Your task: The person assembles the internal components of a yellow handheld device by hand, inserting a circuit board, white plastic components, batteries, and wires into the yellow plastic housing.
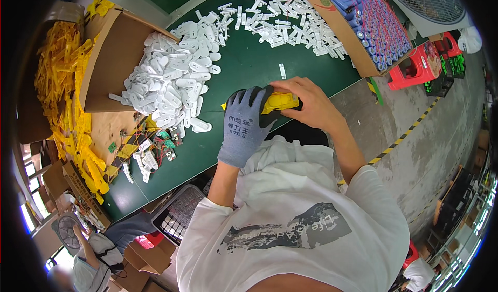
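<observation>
Close in front of my body, at the table's near edge, a yellow plastic housing is held between both hands. My left hand, in a grey-blue glove with dark fingertips, wraps round its left part. A small yellow end pokes out beyond that glove. My bare right hand grips the right end, thumb below and fingers over the top. The fingers hide much of the housing. Just beyond them, a single small white plastic strip lies on the green table.
White oval covers spill from a cardboard box on the left, beside many yellow housings. Wired circuit boards lie nearer. White strips are heaped at the back. A carton of blue battery cells stands right, near a fan.
</observation>
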Demonstrator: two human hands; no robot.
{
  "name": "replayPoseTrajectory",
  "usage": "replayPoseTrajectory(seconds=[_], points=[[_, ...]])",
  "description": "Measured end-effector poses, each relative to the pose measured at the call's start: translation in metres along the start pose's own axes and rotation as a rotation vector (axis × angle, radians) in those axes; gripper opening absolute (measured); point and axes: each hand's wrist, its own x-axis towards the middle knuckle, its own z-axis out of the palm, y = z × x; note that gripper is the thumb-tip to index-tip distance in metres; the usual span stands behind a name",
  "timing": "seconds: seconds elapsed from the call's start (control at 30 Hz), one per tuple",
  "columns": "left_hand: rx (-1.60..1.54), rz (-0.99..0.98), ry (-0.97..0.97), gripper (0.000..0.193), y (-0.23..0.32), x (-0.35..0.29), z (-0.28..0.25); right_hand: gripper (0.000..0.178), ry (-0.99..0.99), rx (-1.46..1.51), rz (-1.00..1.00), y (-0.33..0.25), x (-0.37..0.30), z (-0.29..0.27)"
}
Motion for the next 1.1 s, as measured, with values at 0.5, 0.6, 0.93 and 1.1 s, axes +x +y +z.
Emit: replayPoseTrajectory(seconds=[0.5, 0.6, 0.93, 1.1], points=[[-0.241, -0.044, -0.010, 0.017, -0.015, 0.008, -0.017, 0.045, -0.098, 0.031, 0.036, 0.005, 0.007, -0.012], [-0.243, -0.032, 0.087, 0.015, -0.021, -0.002, -0.011, 0.041, -0.103, 0.033, -0.005, 0.002, 0.016, -0.016], [-0.188, -0.064, 0.130, 0.014, -0.018, -0.001, -0.008, 0.014, 0.163, -0.067, 0.070, 0.026, 0.047, -0.030], [-0.172, -0.073, 0.081, 0.014, -0.014, 0.003, -0.010, 0.010, 0.224, -0.197, -0.073, 0.032, 0.048, -0.024]])
